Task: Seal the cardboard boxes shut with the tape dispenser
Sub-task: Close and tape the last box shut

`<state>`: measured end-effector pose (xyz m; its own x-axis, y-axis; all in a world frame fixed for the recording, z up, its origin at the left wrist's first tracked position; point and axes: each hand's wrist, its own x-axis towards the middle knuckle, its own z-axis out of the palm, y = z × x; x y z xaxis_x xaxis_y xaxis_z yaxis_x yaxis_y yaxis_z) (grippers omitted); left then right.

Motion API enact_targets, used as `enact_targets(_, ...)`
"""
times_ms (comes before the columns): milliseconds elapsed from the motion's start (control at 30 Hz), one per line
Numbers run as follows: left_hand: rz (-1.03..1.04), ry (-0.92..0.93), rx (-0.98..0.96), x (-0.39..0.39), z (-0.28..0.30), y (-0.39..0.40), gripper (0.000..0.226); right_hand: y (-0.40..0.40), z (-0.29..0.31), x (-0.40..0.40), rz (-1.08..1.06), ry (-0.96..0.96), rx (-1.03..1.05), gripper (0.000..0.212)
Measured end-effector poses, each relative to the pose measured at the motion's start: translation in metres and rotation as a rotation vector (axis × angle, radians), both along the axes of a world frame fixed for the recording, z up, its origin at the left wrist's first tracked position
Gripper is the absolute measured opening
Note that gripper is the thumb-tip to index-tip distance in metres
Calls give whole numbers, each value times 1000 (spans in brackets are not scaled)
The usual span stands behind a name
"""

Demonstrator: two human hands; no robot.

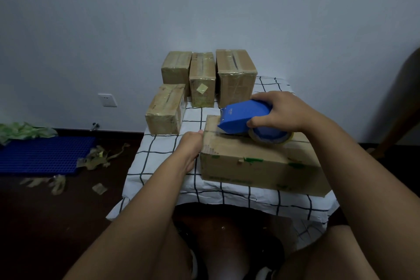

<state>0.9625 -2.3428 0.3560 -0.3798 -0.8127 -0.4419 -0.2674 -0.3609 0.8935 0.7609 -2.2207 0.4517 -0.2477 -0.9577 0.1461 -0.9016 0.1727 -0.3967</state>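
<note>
Checked cloth point(268, 198), four taped boxes point(202, 79) behind, floor tape scraps point(100, 157)

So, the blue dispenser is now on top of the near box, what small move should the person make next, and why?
Probably pull the tape dispenser along the top seam of the near box, toward the person. The right hand grips it with its front end down near the box's far left end, and the left hand steadies that end. Most of the top ahead looks untaped, though I cannot be sure.
</note>
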Motion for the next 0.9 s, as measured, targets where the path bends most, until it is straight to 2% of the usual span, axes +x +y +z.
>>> enact_targets(133,64,110,152,0,-4,11,35,3,0,2,-1,-4,-3,71)
enact_targets(200,85,96,149,1,-3,13,34,4,2,4,1,-1,6,69)
enact_targets(267,144,50,28,0,0,12,28,4,3,5,6,1,17,65)
enact_targets(367,188,-5,-325,0,7,13,23,5,4,6,10,-3,25,62)
enact_targets(433,-8,-75,-552,4,11,23,38,5,3,5,12,-3,21,64)
enact_targets(500,-249,-248,-680,6,10,36,71,4,2,5,7,4,13,71)
enact_targets(567,-384,-369,-730,10,10,43,95,3,2,6,3,15,12,73)
enact_targets(700,-510,-360,-690,17,15,35,126,4,3,6,-4,8,9,75)
enact_targets(767,-564,-360,-799,17,15,32,130,5,3,6,-8,17,12,76)
enact_targets(900,-559,-295,-996,13,8,28,117,5,2,6,-11,20,20,80)
